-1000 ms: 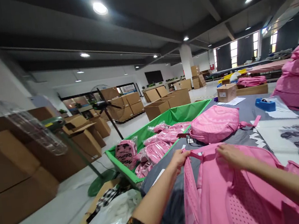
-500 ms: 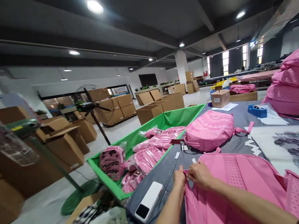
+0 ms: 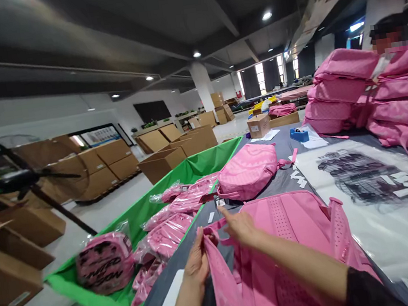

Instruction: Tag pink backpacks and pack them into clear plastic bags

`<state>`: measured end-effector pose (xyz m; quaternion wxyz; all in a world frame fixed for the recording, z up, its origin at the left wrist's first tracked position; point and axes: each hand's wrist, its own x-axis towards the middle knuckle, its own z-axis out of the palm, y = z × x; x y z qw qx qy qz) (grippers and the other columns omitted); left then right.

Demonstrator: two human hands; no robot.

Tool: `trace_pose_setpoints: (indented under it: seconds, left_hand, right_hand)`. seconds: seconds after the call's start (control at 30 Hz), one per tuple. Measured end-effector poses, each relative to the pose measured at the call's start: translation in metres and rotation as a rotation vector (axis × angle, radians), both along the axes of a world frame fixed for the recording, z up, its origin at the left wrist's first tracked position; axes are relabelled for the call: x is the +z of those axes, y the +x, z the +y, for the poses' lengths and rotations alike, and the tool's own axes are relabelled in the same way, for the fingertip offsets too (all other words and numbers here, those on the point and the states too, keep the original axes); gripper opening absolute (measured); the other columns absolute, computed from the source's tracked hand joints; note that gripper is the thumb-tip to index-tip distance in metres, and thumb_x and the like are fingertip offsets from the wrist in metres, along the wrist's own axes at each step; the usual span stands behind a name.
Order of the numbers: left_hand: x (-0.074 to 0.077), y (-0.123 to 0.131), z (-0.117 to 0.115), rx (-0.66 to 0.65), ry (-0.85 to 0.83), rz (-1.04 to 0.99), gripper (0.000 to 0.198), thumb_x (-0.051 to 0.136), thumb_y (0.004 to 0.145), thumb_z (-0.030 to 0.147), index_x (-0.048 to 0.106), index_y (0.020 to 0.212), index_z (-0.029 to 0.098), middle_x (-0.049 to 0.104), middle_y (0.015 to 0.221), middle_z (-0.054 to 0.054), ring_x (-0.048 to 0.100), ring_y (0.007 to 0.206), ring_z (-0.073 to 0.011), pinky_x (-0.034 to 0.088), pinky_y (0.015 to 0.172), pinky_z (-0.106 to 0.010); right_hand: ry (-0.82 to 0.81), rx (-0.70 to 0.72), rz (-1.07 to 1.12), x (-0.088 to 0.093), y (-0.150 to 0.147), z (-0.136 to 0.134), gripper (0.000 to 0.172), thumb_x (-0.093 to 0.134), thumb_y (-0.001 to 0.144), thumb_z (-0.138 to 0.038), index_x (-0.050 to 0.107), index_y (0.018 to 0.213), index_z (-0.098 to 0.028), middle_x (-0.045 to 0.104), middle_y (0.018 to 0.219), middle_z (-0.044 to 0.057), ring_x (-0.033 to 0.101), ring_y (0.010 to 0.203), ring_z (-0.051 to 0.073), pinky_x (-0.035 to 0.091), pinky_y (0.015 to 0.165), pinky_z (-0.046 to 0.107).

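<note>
A pink backpack (image 3: 259,277) lies on the dark-covered table in front of me, its padded back panel up. My left hand (image 3: 198,257) is closed on the end of one pink shoulder strap (image 3: 221,274), lifting it at the bag's left side. Narrow pink webbing runs from there to my right hand (image 3: 240,225). The index finger of that hand points outward, while its other fingers are bent at the webbing and partly hidden. Just beyond lies a second pink backpack (image 3: 248,169), with a tag beside it.
A green fabric bin (image 3: 90,290) with several bagged pink bags stands left of the table. A white device (image 3: 171,297) lies by my left forearm. Rightward are a printed white sheet (image 3: 371,210), a blue tape dispenser (image 3: 299,135) and stacked pink backpacks (image 3: 342,88). A person is partly visible behind them.
My view has swung right, bringing more stacked backpacks and a person into sight. My hands have moved apart, with webbing showing between them, and the right index finger has straightened.
</note>
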<state>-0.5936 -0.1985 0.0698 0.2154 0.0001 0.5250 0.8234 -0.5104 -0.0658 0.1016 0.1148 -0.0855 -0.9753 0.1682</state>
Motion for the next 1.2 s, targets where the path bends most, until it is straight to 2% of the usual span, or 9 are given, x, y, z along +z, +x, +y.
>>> trace_pose_setpoints:
  seconds: [0.17, 0.3, 0.47, 0.63, 0.77, 0.87, 0.93, 1.03, 1.2]
  left_hand:
    - [0.074, 0.029, -0.023, -0.114, -0.082, 0.248, 0.042, 0.098, 0.051, 0.033, 0.071, 0.078, 0.013, 0.068, 0.062, 0.003, 0.063, 0.057, -0.0117, 0.051, 0.054, -0.019]
    - [0.097, 0.048, -0.013, -0.110, -0.115, 0.367, 0.056, 0.100, 0.038, 0.044, 0.070, 0.073, 0.011, 0.071, 0.065, 0.000, 0.061, 0.056, -0.0118, 0.049, 0.053, -0.020]
    - [0.085, 0.050, 0.045, -0.197, -0.230, 0.418, 0.056, 0.089, 0.047, 0.061, 0.068, 0.068, 0.014, 0.063, 0.054, 0.001, 0.057, 0.047, -0.0133, 0.048, 0.050, -0.026]
    - [0.048, 0.065, 0.117, -0.214, -0.403, 0.586, 0.048, 0.084, 0.058, 0.059, 0.067, 0.063, 0.014, 0.058, 0.054, 0.002, 0.058, 0.056, -0.0158, 0.047, 0.058, -0.028]
    - [0.028, 0.085, 0.135, -0.125, -0.568, 0.769, 0.026, 0.084, 0.064, 0.035, 0.070, 0.074, 0.015, 0.068, 0.083, -0.006, 0.064, 0.092, -0.0277, 0.049, 0.086, -0.039]
    - [0.031, 0.103, 0.137, -0.075, -0.669, 1.027, 0.040, 0.078, 0.073, 0.018, 0.069, 0.111, 0.019, 0.062, 0.129, -0.012, 0.048, 0.129, -0.0319, 0.035, 0.110, -0.049]
    - [0.034, 0.119, 0.144, -0.204, -0.734, 1.345, 0.046, 0.073, 0.078, 0.012, 0.064, 0.122, 0.022, 0.059, 0.136, -0.011, 0.045, 0.133, -0.0300, 0.030, 0.115, -0.052]
    - [0.032, 0.142, 0.161, -0.526, -0.706, 1.673, 0.037, 0.069, 0.085, 0.014, 0.064, 0.121, 0.024, 0.066, 0.128, -0.009, 0.051, 0.127, -0.0279, 0.036, 0.112, -0.051]
    - [0.019, 0.145, 0.189, -0.681, -0.455, 1.529, 0.015, 0.062, 0.093, 0.023, 0.069, 0.106, 0.020, 0.071, 0.110, -0.009, 0.061, 0.110, -0.0254, 0.046, 0.100, -0.044]
  right_hand:
    - [-0.070, 0.021, 0.146, 0.032, 0.003, -0.005, 0.024, 0.069, 0.091, -0.038, 0.069, 0.112, -0.025, 0.065, 0.120, 0.008, 0.061, 0.104, 0.021, 0.042, 0.080, 0.028]
    - [-0.083, 0.047, 0.212, 0.044, 0.051, 0.012, 0.008, 0.063, 0.093, -0.024, 0.069, 0.097, -0.021, 0.062, 0.129, 0.010, 0.050, 0.123, 0.024, 0.036, 0.096, 0.033]
    - [-0.180, 0.084, 0.051, 0.009, 0.156, -0.009, 0.008, 0.061, 0.083, -0.013, 0.064, 0.085, -0.021, 0.070, 0.077, 0.001, 0.061, 0.068, 0.016, 0.034, 0.059, 0.025]
    - [-0.347, 0.176, -0.279, -0.036, 0.237, -0.042, 0.030, 0.059, 0.078, -0.019, 0.066, 0.107, -0.022, 0.075, 0.085, 0.004, 0.066, 0.069, 0.019, 0.035, 0.054, 0.024]
    - [-0.350, -0.035, -0.068, -0.025, 0.271, 0.016, 0.028, 0.055, 0.085, -0.033, 0.068, 0.108, -0.024, 0.075, 0.095, 0.007, 0.069, 0.084, 0.023, 0.046, 0.073, 0.029]
    - [-0.306, -0.529, 0.038, -0.001, 0.270, 0.092, 0.045, 0.037, 0.097, -0.047, 0.059, 0.123, -0.018, 0.073, 0.091, 0.012, 0.069, 0.089, 0.029, 0.047, 0.078, 0.037]
    - [-0.309, -0.757, -0.016, 0.007, 0.255, 0.135, 0.058, 0.043, 0.093, -0.057, 0.053, 0.130, -0.013, 0.073, 0.099, 0.019, 0.068, 0.097, 0.037, 0.047, 0.080, 0.043]
    - [-0.381, -0.823, -0.023, 0.003, 0.229, 0.172, 0.053, 0.055, 0.085, -0.057, 0.059, 0.113, -0.012, 0.072, 0.100, 0.023, 0.068, 0.095, 0.040, 0.048, 0.076, 0.044]
    - [-0.508, -0.860, 0.125, -0.009, 0.249, 0.176, 0.029, 0.045, 0.084, -0.043, 0.053, 0.098, -0.020, 0.068, 0.085, 0.010, 0.065, 0.077, 0.024, 0.046, 0.064, 0.031]
